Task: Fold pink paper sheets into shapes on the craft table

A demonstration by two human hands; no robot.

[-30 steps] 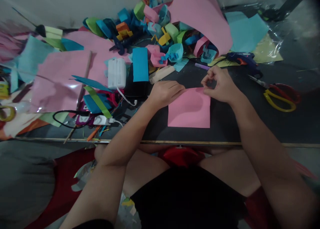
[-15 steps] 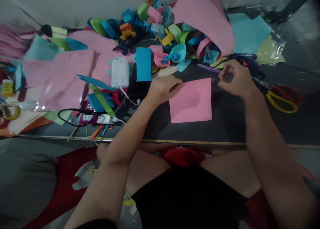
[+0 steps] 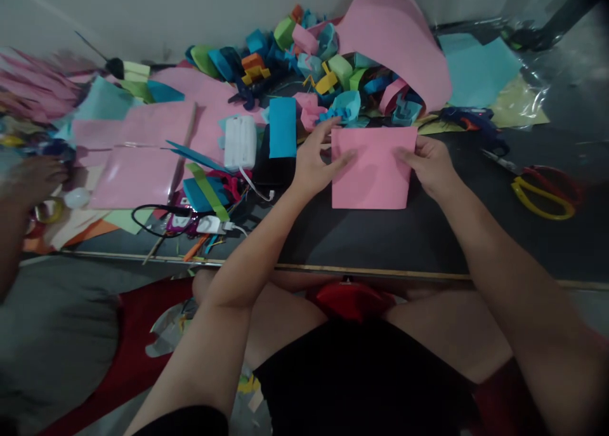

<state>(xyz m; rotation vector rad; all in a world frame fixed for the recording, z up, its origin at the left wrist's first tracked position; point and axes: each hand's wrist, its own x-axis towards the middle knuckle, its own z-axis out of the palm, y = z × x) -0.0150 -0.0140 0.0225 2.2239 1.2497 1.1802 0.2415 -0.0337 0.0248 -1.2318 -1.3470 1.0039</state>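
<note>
A pink sheet of paper, nearly square, is held up over the dark tabletop. Its left edge is in my left hand, thumb across the front and fingers behind or beside it. My right hand pinches the right edge, with the thumb in front and the other fingers partly hidden behind the paper. Just beyond the sheet lie a light-blue paper cup shape and a pink one. A blue paper piece rests on a black object left of my left hand.
Scissors with yellow and red handles and a dark blue glue gun lie to the right. A white charger-like box with a cable is at left. Coloured paper shapes pile up behind. Another person's hand is at far left.
My right hand has moved from beside the purple pen to the paper's right edge. The paper has been lifted and shifted away from me. Another person's hand has come in at left.
</note>
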